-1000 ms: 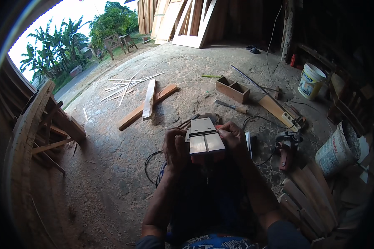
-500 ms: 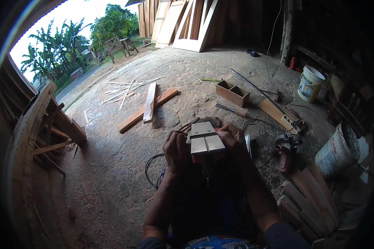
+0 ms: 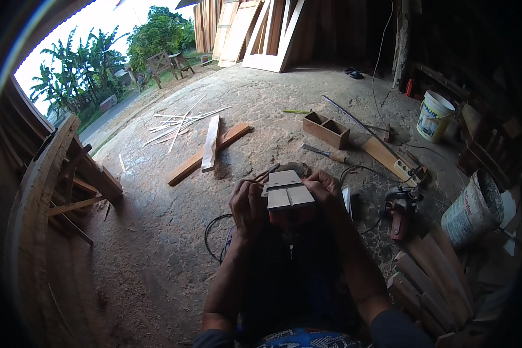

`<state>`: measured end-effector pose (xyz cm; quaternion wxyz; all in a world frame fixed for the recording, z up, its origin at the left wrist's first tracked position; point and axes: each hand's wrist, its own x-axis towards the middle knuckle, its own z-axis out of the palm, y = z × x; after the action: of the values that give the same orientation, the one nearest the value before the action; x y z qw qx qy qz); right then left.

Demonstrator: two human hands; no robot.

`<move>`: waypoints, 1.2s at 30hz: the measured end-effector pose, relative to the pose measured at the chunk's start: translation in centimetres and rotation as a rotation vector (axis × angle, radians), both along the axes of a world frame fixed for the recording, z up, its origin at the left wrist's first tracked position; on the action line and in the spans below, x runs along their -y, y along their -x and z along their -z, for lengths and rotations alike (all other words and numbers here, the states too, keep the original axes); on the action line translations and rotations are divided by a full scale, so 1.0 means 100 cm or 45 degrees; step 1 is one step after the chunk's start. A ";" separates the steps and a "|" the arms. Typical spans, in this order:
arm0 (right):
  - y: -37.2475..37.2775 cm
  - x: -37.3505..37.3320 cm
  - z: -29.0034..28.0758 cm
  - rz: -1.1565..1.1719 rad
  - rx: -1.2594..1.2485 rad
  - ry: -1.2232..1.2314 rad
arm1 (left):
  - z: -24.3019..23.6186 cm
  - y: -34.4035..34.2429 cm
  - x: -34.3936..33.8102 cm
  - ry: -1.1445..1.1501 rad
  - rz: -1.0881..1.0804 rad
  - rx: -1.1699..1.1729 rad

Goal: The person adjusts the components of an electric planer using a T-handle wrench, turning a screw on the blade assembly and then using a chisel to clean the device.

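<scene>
An electric hand planer (image 3: 290, 198) lies upside down between my knees, its flat metal sole facing up and a reddish body showing beneath. A dark slot crosses the sole, and a narrow groove runs along the nearer plate. My left hand (image 3: 247, 207) is closed at the planer's left side, fingers curled by the slot. On the opposite side my right hand (image 3: 324, 189) pinches the edge at the same slot. Whatever small part the fingertips may be touching is hidden. A black cable (image 3: 210, 236) loops on the floor beside my left forearm.
Ahead lie two crossed boards (image 3: 210, 145), thin wood strips (image 3: 182, 123), a chisel (image 3: 325, 153) and a divided wooden box (image 3: 325, 131). At right are a handsaw (image 3: 388, 159), a power tool (image 3: 400, 211), buckets (image 3: 435, 117) and stacked planks (image 3: 432, 278). A timber bench (image 3: 40, 197) stands left.
The view has shifted very slightly. Both hands keep their places at the sides of the planer, with no clear movement.
</scene>
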<state>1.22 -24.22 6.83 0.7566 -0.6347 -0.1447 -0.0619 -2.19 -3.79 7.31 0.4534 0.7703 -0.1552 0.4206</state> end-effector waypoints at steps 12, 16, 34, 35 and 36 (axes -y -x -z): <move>-0.002 0.003 0.004 -0.027 0.000 0.021 | 0.001 -0.003 -0.002 -0.040 0.011 0.075; 0.003 0.002 -0.002 -0.051 -0.037 -0.008 | 0.000 -0.001 -0.001 -0.013 0.007 0.045; -0.005 0.005 0.008 -0.076 0.008 0.008 | -0.001 -0.001 0.000 -0.012 0.002 0.006; -0.004 0.005 0.007 -0.082 0.013 0.007 | -0.003 0.001 0.001 -0.002 0.001 -0.003; -0.004 0.005 0.007 -0.080 0.010 0.008 | -0.004 0.001 0.001 0.009 0.000 -0.013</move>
<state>1.60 -24.73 6.16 0.7556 -0.6319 -0.1677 -0.0399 -2.33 -3.88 7.73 0.4568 0.7710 -0.1514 0.4172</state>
